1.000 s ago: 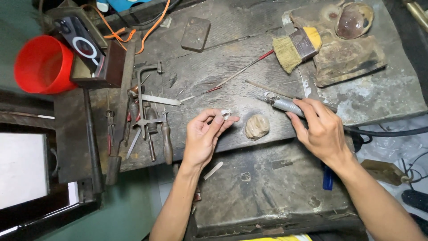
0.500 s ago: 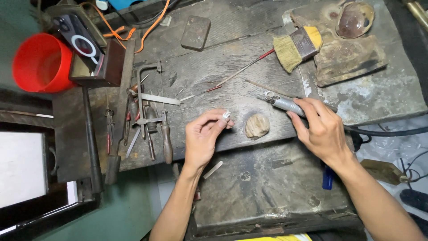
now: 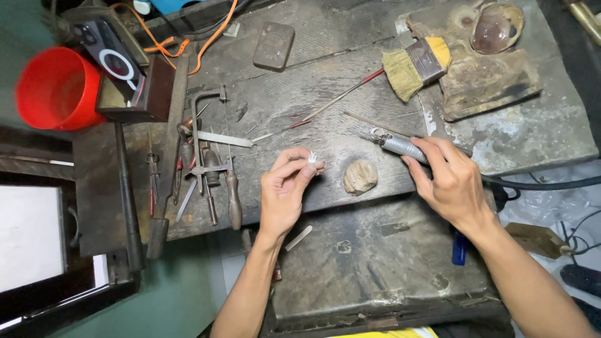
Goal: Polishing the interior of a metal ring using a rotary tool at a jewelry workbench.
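Observation:
My left hand (image 3: 285,194) pinches a tiny white piece (image 3: 312,158) between thumb and fingertips, just above the dark wooden workbench (image 3: 325,125). A silvery rotary handpiece (image 3: 395,144), with a black cable trailing off to the right, is gripped in my right hand (image 3: 447,178) and lies low on the bench with its tip pointing left. Between the two hands rests a beige rounded lump (image 3: 360,177).
A jeweller's saw and hand tools (image 3: 210,169) lie left of my left hand. At the far left stand a red bucket (image 3: 56,87) and a phone (image 3: 109,53) on a box. A yellow-handled brush (image 3: 416,66) and a worn pad with a shell-like dish (image 3: 494,28) sit at back right.
My left hand has shifted slightly, with the small white piece still pinched. The right hand holds the handpiece in nearly the same spot.

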